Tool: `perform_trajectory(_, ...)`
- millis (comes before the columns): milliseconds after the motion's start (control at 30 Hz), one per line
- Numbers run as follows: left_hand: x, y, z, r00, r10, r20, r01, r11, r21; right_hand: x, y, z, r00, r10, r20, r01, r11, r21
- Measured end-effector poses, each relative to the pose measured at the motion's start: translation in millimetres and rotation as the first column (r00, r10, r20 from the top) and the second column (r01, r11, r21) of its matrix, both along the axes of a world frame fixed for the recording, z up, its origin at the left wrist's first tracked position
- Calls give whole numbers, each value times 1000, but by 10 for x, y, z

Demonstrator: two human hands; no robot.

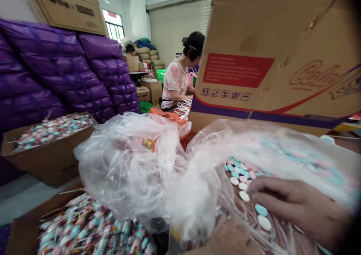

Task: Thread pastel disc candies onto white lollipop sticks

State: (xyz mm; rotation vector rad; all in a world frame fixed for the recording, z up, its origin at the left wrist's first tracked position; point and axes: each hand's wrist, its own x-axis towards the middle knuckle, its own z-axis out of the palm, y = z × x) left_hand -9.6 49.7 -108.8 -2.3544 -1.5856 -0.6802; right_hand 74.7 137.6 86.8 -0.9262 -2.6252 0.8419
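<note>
My right hand reaches in from the right, over loose tablet-shaped candies in pink, white and light blue. Its thumb and forefinger are drawn together beside a pink piece; whatever may be between them is hidden. Several candies lie in a loose line just left of the fingertips and below them. At the bottom edge, my left hand is blurred and partly cut off, close to the crumpled clear plastic bag; its fingers cannot be made out. Clear plastic film covers more candies behind my right hand.
A large cardboard carton stands upright behind the candies. Boxes of wrapped candy sticks, one low and one farther back, are at left. Purple packed bales rise behind them. A person sits working beyond the carton.
</note>
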Motion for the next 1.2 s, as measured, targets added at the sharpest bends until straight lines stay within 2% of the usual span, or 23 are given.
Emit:
perform_trajectory(67,93,99,-63,998,55,13,-55,998,-45,-574,-123,310,994,110,12,-109,991,-72)
perform_trajectory(133,172,167,-69,995,91,32,-88,993,-76,-1106,-224,515,978,180,-101,-196,964,-179)
perform_trajectory(200,214,195,-56,990,132,43,-127,987,-95,-1538,-293,582,947,123,-297,-225,914,-339)
perform_trajectory(267,214,187,-43,982,181,55,-173,977,-121,-1826,-335,538,917,30,-397,-201,896,-396)
perform_trajectory(333,175,158,-25,980,190,63,-178,972,-156,-1939,-357,440,917,49,-395,-191,925,-329)
perform_trajectory(400,113,114,19,988,145,60,-132,974,-186,-1872,-361,344,931,167,-324,-228,961,-158)
perform_trajectory(467,47,45,105,996,75,53,-64,980,-189,-1641,-350,288,935,261,-241,-265,964,17)
perform_trajectory(500,16,-4,165,997,46,61,-34,982,-184,-1476,-340,279,939,268,-214,-259,963,68)
perform_trajectory(567,-48,-126,305,995,-38,93,53,986,-161,-1071,-316,289,960,177,-219,-164,983,79)
perform_trajectory(633,-124,-245,442,983,-75,170,106,977,-184,-602,-292,305,959,-12,-281,11,1000,-3)
perform_trajectory(700,-205,-314,549,970,-97,224,147,965,-216,-94,-281,280,905,-227,-359,195,973,-124)
perform_trajectory(800,-288,-325,664,955,-114,272,191,943,-274,675,-348,111,773,-477,-418,378,876,-301)
perform_trajectory(900,-305,-335,793,936,-172,306,268,913,-306,1311,-559,-157,670,-620,-407,474,780,-408)
perform_trajectory(1033,-235,-420,979,922,-188,340,267,942,-203,1809,-909,-448,611,-657,-441,473,750,-462)
perform_trajectory(1100,-175,-461,1026,944,-168,283,239,941,-238,1943,-1037,-546,579,-666,-470,481,745,-463)
perform_trajectory(1200,-109,-490,1017,980,-77,185,133,941,-310,2058,-1146,-676,548,-681,-485,474,731,-491)
